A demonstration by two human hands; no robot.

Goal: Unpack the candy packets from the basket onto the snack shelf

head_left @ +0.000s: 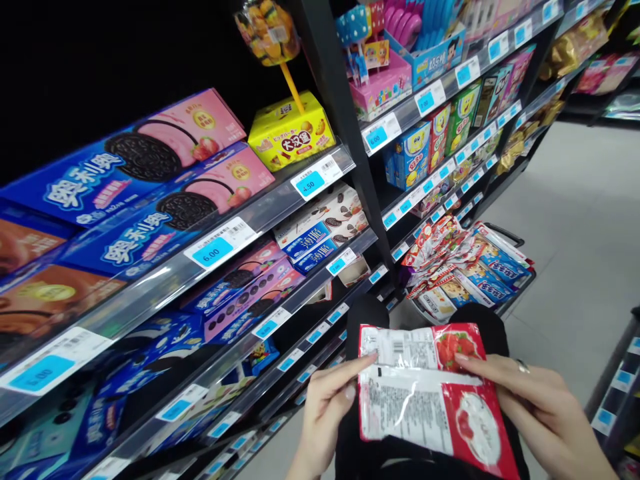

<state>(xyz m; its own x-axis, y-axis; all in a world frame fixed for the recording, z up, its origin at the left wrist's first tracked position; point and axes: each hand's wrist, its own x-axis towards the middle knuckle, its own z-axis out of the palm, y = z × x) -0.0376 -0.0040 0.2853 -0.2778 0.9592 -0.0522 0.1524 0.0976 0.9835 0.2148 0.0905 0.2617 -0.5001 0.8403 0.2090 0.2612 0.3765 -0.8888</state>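
A red and white snack packet (415,407), with strawberry pictures and small print on its face, lies across my black-clad lap. My left hand (325,410) grips its left edge, index finger on top and thumb at the side. At the opposite edge, my right hand (535,400), with a ring on one finger, is closed on the packet with its index finger stretched over the strawberry picture. Beyond my knees stands a low basket or cart (525,277) heaped with shiny red and blue snack packs (493,267).
Shelves with price tags (215,250) run along my left. They bear blue and pink Oreo boxes (135,160), a yellow box (295,137) and, further along, candy boxes (415,153). A grey tiled floor (580,220) lies to the right, with another shelf edge (620,380) at the far right.
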